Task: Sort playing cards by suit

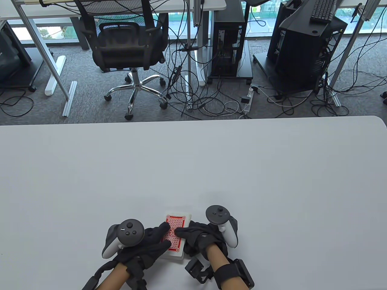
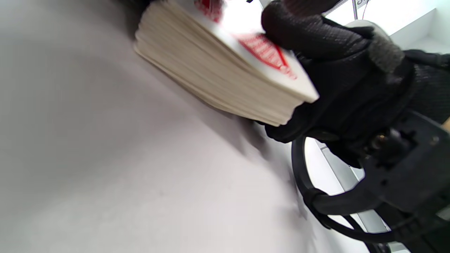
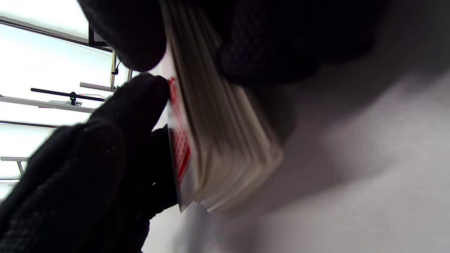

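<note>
Office desk [image 1: 272, 169]: the left hand [image 1: 151, 244] cradles the deck [image 1: 175, 235] face-down while the right hand [image 1: 199, 235] pinches the top card, apparently to deal.

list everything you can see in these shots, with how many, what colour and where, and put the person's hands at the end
deck of cards: one stack, red patterned backs up, white edges, near edge of table, between both hands
table: one, white, fills the lower part of the table view
office chair: one, black mesh, chrome base, on the carpet beyond the table
computer towers: two, black, on the floor among cables
left hand: black glove, holds the deck
right hand: black glove, finger on the top card
</note>
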A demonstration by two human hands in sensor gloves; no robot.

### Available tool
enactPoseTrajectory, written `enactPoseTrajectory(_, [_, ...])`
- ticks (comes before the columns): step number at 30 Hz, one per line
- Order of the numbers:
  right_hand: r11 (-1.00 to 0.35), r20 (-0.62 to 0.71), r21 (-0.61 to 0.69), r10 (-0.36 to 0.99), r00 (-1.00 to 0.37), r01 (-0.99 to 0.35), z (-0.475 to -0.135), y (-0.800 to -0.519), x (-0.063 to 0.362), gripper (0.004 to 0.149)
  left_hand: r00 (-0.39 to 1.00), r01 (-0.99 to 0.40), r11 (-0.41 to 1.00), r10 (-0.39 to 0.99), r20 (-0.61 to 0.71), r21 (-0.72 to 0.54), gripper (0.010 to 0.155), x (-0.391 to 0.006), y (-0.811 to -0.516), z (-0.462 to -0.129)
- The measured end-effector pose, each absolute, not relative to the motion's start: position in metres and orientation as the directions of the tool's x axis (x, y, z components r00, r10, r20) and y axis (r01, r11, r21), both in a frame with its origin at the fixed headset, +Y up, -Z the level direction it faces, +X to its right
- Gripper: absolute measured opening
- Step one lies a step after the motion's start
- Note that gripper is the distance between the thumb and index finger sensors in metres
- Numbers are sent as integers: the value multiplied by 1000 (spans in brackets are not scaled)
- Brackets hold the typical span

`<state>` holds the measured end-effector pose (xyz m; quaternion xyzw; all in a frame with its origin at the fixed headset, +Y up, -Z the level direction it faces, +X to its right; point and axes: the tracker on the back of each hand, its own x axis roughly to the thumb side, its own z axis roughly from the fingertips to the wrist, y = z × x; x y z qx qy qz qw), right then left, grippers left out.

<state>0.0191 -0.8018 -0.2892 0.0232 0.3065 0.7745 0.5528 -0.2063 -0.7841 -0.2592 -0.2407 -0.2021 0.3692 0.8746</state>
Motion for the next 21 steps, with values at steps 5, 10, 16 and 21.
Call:
enactPoseTrajectory(5, [-234, -214, 510, 897, -386, -828, -289, -794, 9, 67, 637, -560, 600, 753, 166, -571, 71, -208, -785, -259])
enactPoseTrajectory(10, [-290, -92, 408, 930, -355, -865, -286, -783, 4, 63, 597, -568, 548, 788, 151, -614, 72, -212, -787, -259])
enactPoseTrajectory(16, [-486, 197, 233, 872, -449, -842, -281, -716, 16, 61, 241, -798, 262, 964, 110, -543, 64, -223, -771, -260])
enactPoseTrajectory(21, [-739, 384, -2, 621, -683, -674, -262, -669, 18, 60, 61, -827, 162, 978, 200, -538, 73, -215, -747, -255])
